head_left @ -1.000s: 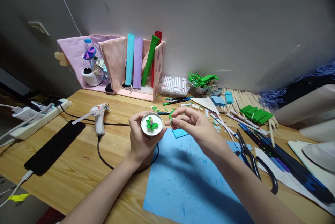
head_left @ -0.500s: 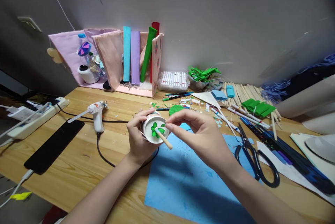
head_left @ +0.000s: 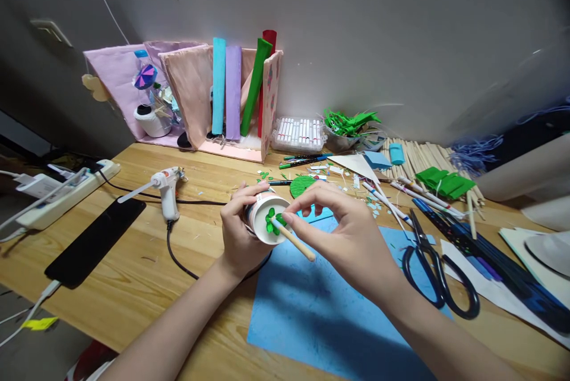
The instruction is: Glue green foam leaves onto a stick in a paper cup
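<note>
My left hand (head_left: pixel 243 224) is wrapped round a paper cup (head_left: pixel 262 240), tilted so that its white round end faces me. Green paper leaves (head_left: pixel 271 221) lie in a ring on that end. A wooden stick (head_left: pixel 296 241), bluish at its base, juts from their middle toward me. Thumb and forefinger of my right hand (head_left: pixel 341 229) pinch together at the cup's right side, on a small green leaf (head_left: pixel 282 218) that touches or nearly touches the white face. The fingertips partly hide this leaf.
A blue sheet (head_left: pixel 320 310) lies under my hands. Black-handled scissors (head_left: pixel 439 277) rest at the right, near bundled wooden sticks (head_left: pixel 430 155). On the left are a glue gun (head_left: pixel 168 194), its cord, a phone (head_left: pixel 95 244) and a power strip (head_left: pixel 66 194). A pink cardboard structure (head_left: pixel 184 90) stands behind.
Cup and both hands have shifted slightly right in view. The cup has turned, so the stick points further right. My right fingertips have brought the small leaf closer in beside the ring.
</note>
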A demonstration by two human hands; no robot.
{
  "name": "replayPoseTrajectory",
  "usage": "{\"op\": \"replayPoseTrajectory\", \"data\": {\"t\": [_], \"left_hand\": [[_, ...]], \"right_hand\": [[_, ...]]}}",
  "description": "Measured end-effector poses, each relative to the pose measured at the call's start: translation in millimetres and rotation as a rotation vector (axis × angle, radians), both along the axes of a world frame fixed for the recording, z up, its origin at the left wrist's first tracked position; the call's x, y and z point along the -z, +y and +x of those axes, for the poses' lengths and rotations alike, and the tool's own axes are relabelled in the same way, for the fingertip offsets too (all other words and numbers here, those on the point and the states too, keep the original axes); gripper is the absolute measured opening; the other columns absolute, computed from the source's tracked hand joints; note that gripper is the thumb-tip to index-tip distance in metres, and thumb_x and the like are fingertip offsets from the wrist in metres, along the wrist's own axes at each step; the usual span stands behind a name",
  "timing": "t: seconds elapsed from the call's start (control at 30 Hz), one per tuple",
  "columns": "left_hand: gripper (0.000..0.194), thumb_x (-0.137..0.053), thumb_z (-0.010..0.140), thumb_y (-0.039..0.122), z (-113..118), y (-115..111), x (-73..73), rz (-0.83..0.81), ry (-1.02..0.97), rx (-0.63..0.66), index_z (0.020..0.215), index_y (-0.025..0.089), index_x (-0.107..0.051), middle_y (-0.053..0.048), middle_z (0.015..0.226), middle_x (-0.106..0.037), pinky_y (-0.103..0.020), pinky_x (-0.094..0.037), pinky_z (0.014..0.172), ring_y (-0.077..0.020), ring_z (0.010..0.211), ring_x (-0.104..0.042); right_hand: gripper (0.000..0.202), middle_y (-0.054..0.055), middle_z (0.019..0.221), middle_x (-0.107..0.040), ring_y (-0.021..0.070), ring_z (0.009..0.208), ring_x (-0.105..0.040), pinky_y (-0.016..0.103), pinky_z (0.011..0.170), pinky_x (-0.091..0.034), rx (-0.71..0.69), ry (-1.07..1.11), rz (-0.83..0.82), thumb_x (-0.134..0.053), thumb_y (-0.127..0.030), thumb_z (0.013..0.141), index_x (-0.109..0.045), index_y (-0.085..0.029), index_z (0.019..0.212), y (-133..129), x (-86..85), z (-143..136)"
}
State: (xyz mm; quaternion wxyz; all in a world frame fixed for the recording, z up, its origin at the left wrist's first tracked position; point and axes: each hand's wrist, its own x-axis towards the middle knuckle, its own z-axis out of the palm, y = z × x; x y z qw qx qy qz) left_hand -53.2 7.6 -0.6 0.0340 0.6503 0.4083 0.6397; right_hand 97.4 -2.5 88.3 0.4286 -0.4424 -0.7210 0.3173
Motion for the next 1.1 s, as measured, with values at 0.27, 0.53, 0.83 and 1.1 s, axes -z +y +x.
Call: {"op": "replayPoseTrajectory", "data": {"t": [0.27, 0.53, 0.83, 1.1], "left_hand": [[0.059, -0.078, 0.063, 0.031, 0.9, -0.4, 0.1, 0.027, -0.012, 0.044, 0.106, 0.026, -0.039, -0.007, 0.107, -0.063, -0.054, -0.038, 0.101, -0.0226, 0.101, -0.063], [0.057, -0.077, 0.064, 0.025, 2.3, -0.6, -0.2, 0.052, -0.016, 0.061, 0.107, 0.025, -0.040, -0.006, 0.106, -0.064, -0.051, -0.039, 0.100, -0.0214, 0.100, -0.063], [0.062, -0.080, 0.060, 0.020, 2.2, 0.8, 1.3, 0.102, -0.016, 0.068, 0.109, 0.023, -0.041, -0.006, 0.106, -0.063, -0.048, -0.041, 0.099, -0.0204, 0.099, -0.063], [0.061, -0.079, 0.060, 0.019, 1.9, 1.5, 1.7, 0.112, -0.030, 0.083, 0.109, 0.022, -0.042, -0.007, 0.107, -0.063, -0.047, -0.040, 0.100, -0.0201, 0.100, -0.062]], "right_hand": [[0.012, -0.001, 0.068, -0.059, 0.0169, 0.068, -0.053, 0.030, 0.063, -0.040, 0.011, -0.004, 0.001, -0.067, -0.016, 0.073, -0.061, -0.022, 0.066, -1.6, 0.8, -1.4], [0.013, -0.001, 0.065, -0.055, 0.0160, 0.066, -0.051, 0.030, 0.061, -0.038, 0.021, -0.009, 0.029, -0.067, -0.015, 0.073, -0.058, -0.021, 0.065, -2.7, 3.3, -2.1], [0.012, -0.002, 0.067, -0.055, 0.0154, 0.069, -0.049, 0.029, 0.064, -0.037, 0.024, -0.041, 0.008, -0.065, -0.010, 0.072, -0.058, -0.018, 0.065, -4.7, -0.9, -3.8], [0.010, -0.002, 0.068, -0.055, 0.0156, 0.071, -0.049, 0.029, 0.064, -0.037, 0.011, -0.057, 0.000, -0.065, -0.012, 0.073, -0.061, -0.019, 0.068, -5.8, -1.5, -2.9]]}}
